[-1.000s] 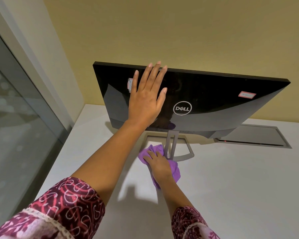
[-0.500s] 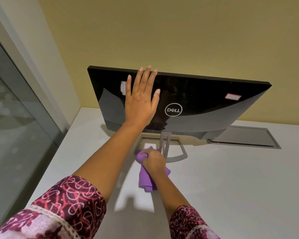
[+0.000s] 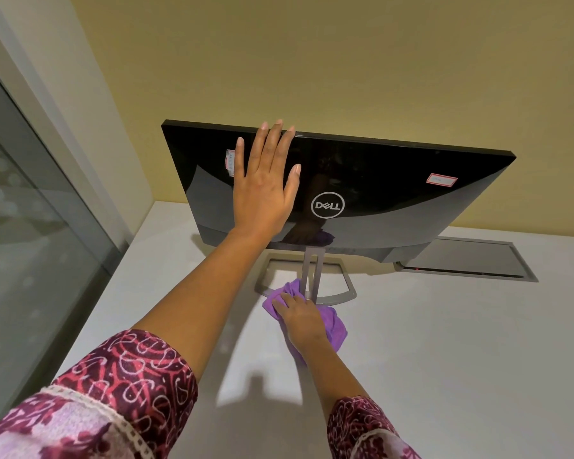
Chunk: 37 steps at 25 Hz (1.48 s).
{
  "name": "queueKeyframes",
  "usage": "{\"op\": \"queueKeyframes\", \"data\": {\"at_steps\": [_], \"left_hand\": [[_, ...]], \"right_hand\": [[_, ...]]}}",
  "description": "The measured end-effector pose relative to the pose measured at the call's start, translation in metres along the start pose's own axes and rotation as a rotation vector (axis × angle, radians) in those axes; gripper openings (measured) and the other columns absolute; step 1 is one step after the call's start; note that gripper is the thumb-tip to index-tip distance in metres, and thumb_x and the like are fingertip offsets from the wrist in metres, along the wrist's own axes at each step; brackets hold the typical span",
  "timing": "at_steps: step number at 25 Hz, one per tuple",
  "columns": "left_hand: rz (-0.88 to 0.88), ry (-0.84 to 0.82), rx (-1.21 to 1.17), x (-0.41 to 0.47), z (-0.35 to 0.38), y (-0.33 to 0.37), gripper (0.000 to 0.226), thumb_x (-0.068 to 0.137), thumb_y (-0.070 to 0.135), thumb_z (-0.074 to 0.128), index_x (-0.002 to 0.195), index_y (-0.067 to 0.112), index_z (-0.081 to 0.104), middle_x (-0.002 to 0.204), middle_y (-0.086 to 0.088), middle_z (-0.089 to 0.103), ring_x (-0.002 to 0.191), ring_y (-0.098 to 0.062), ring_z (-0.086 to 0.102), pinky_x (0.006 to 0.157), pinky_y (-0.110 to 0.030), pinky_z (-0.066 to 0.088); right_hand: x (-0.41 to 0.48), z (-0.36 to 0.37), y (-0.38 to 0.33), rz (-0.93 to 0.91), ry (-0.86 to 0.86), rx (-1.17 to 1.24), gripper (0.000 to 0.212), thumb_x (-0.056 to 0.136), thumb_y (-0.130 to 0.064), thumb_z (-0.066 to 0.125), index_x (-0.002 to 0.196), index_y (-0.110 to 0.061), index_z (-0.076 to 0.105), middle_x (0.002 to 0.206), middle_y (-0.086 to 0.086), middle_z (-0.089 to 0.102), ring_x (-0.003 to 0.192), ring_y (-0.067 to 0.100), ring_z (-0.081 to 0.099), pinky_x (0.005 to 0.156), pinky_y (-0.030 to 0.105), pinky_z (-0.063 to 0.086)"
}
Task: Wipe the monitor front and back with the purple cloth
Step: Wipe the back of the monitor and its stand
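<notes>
The purple cloth [image 3: 335, 321] is down on the monitor [image 3: 378, 180]'s stand [image 3: 345, 289], which you seem to be wiping, your right hand [image 3: 300, 321]'s fingers curled on it. Your left hand [image 3: 262, 190] lies flat, fingers straight, on the monitor's back. Next, I think, lift the cloth there.

I read this as office. Glossy black flat Dell monitor [image 3: 395, 180] on grey metal stand [image 3: 342, 294], near far-left corner of plain white desk [image 3: 444, 352]. Grey rectangular metal flap [image 3: 461, 260] sunk into desk along far edge. Large glass panel [image 3: 30, 243] at left edge, bare yellow wall [image 3: 345, 61] behind.
</notes>
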<state>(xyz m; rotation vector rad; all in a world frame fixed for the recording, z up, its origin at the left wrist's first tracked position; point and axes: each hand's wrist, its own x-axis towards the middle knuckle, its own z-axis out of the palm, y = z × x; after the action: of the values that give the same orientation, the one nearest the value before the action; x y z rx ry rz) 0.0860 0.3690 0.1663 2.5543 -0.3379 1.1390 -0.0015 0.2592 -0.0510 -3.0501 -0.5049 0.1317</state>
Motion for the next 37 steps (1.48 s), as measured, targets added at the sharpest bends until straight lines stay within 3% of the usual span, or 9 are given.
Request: {"op": "queueKeyframes", "data": {"at_steps": [4, 10, 12, 15, 20, 23, 32, 35, 37], "left_hand": [[-0.029, -0.011, -0.005, 0.001, -0.003, 0.004, 0.049, 0.1, 0.035, 0.034, 0.145, 0.018, 0.033, 0.153, -0.001, 0.029, 0.143, -0.017, 0.018, 0.116, -0.038, -0.002], [0.003, -0.002, 0.008, 0.001, 0.002, 0.023, 0.051, 0.1, 0.035, 0.03, 0.148, 0.017, 0.026, 0.155, -0.003, 0.023, 0.144, -0.018, 0.015, 0.116, -0.038, -0.004], [0.051, -0.003, 0.007, 0.002, 0.006, 0.035, 0.051, 0.1, 0.034, 0.03, 0.148, 0.017, 0.026, 0.155, -0.003, 0.023, 0.144, -0.018, 0.016, 0.116, -0.039, -0.003], [0.062, 0.018, -0.011, 0.003, 0.014, 0.047, 0.049, 0.1, 0.033, 0.031, 0.147, 0.017, 0.029, 0.154, -0.003, 0.026, 0.144, -0.019, 0.018, 0.116, -0.039, -0.002], [0.014, 0.075, -0.022, 0.003, 0.024, 0.05, 0.047, 0.1, 0.031, 0.035, 0.144, 0.017, 0.035, 0.152, -0.003, 0.031, 0.142, -0.019, 0.021, 0.117, -0.038, 0.0], [-0.005, 0.087, -0.016, 0.003, 0.027, 0.052, 0.047, 0.099, 0.031, 0.035, 0.144, 0.017, 0.036, 0.152, -0.003, 0.032, 0.142, -0.02, 0.021, 0.117, -0.037, 0.0], [-0.038, 0.082, -0.027, 0.004, 0.028, 0.056, 0.047, 0.099, 0.031, 0.035, 0.143, 0.016, 0.037, 0.152, -0.004, 0.032, 0.142, -0.02, 0.019, 0.117, -0.036, -0.002], [-0.043, 0.072, -0.025, 0.003, 0.027, 0.057, 0.047, 0.099, 0.032, 0.035, 0.144, 0.016, 0.037, 0.152, -0.004, 0.031, 0.143, -0.02, 0.02, 0.117, -0.035, -0.003], [-0.04, 0.065, -0.024, 0.003, 0.025, 0.056, 0.047, 0.099, 0.032, 0.034, 0.144, 0.017, 0.037, 0.152, -0.003, 0.031, 0.143, -0.02, 0.019, 0.117, -0.035, -0.003]], "right_hand": [[-0.022, 0.007, 0.01, 0.012, 0.074, 0.149, 0.039, 0.055, -0.002, 0.074, 0.09, -0.02, 0.073, 0.091, 0.0, 0.072, 0.079, 0.026, 0.068, 0.064, 0.032, 0.052], [-0.048, -0.038, 0.066, 0.578, 0.5, 0.58, 0.025, 0.091, -0.016, 0.056, 0.113, -0.016, 0.066, 0.108, 0.004, 0.068, 0.089, 0.017, 0.061, 0.081, 0.027, 0.051], [-0.034, -0.049, 0.082, 0.628, 0.445, 0.582, 0.031, 0.092, -0.021, 0.057, 0.122, -0.016, 0.06, 0.117, 0.005, 0.064, 0.095, 0.019, 0.061, 0.087, 0.029, 0.051], [-0.004, -0.053, 0.098, 0.65, 0.147, 0.499, 0.04, 0.093, -0.023, 0.055, 0.132, -0.02, 0.05, 0.129, 0.005, 0.056, 0.108, 0.025, 0.058, 0.098, 0.038, 0.048], [0.022, -0.036, 0.118, 0.517, 0.019, 0.235, 0.059, 0.091, -0.02, 0.059, 0.144, -0.023, 0.033, 0.148, 0.003, 0.036, 0.13, 0.027, 0.043, 0.108, 0.037, 0.035], [0.02, -0.02, 0.128, 0.526, -0.136, 0.255, 0.063, 0.093, -0.015, 0.056, 0.148, -0.021, 0.025, 0.152, 0.004, 0.029, 0.133, 0.028, 0.039, 0.107, 0.039, 0.035], [-0.009, -0.009, 0.101, 0.613, -0.212, 0.122, 0.062, 0.09, -0.013, 0.061, 0.144, -0.014, 0.03, 0.145, 0.01, 0.038, 0.129, 0.027, 0.045, 0.1, 0.032, 0.045], [-0.01, -0.021, 0.082, 0.63, -0.087, 0.214, 0.028, 0.093, -0.016, 0.052, 0.121, -0.011, 0.058, 0.114, 0.007, 0.063, 0.103, 0.021, 0.061, 0.085, 0.026, 0.051], [-0.011, -0.031, 0.076, 0.663, 0.077, 0.368, 0.026, 0.094, -0.017, 0.048, 0.115, -0.015, 0.063, 0.107, 0.007, 0.066, 0.095, 0.022, 0.063, 0.078, 0.028, 0.051]]}}
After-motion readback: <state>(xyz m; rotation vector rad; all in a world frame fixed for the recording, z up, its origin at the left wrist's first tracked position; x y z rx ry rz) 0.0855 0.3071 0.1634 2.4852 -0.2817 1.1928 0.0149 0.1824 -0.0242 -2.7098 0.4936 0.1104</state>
